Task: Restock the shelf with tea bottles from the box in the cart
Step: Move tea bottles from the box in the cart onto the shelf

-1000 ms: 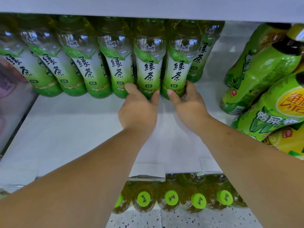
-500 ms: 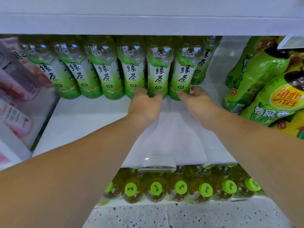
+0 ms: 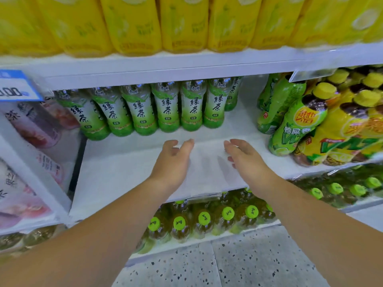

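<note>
Green tea bottles (image 3: 168, 109) beyond left grip (image 3: 172, 160)

Caps of the tea bottles (image 3: 190, 108) sit hidden behind the upper shelf (image 3: 186, 68).

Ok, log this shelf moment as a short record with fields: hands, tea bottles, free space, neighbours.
left hand: open, holds nothing
right hand: open, holds nothing
green tea bottles: upright row at the back, apart from both hands
shelf: bare white surface in front of the row, under both hands
right side: green and yellow bottles
level below: green-capped bottles
</note>
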